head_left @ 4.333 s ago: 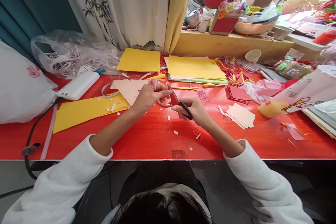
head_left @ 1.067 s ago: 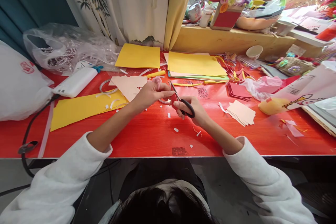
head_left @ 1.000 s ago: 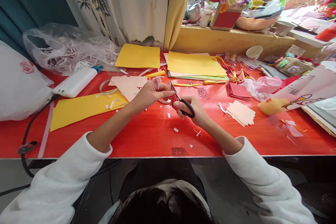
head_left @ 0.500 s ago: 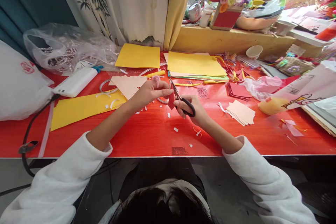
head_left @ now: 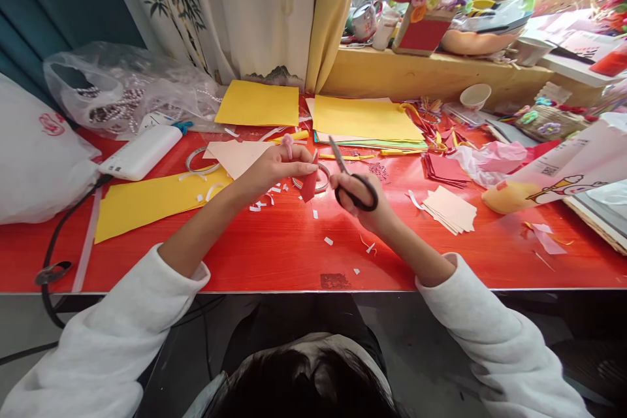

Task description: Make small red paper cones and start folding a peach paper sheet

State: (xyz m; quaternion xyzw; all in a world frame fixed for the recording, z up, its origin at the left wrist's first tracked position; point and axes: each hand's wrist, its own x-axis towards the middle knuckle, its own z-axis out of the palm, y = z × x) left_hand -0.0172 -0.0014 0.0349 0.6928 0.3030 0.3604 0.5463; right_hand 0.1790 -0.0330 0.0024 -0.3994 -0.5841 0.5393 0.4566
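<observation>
Between its fingertips my left hand [head_left: 284, 166] pinches a small folded piece of red paper [head_left: 309, 187]. A pink ring-like item [head_left: 287, 144] sits on one of its fingers. My right hand [head_left: 365, 199] is closed around a pair of scissors [head_left: 360, 191] with black handles, the blades pointing up and away, apart from the paper. Behind the red paper a roll of tape [head_left: 323, 179] lies on the table, partly hidden. Small white paper scraps [head_left: 328, 241] are strewn below and around both hands.
Yellow paper sheets [head_left: 367, 119] lie at the back. Pale pink squares [head_left: 449, 210] and red squares [head_left: 443, 170] are stacked to the right, near a tilted paper cup [head_left: 563, 166]. On the left are a white power bank [head_left: 142, 151], a cable and plastic bags [head_left: 44, 157].
The scissors have come off the red paper and moved right with my right hand. My left hand has shifted slightly left, still holding the paper.
</observation>
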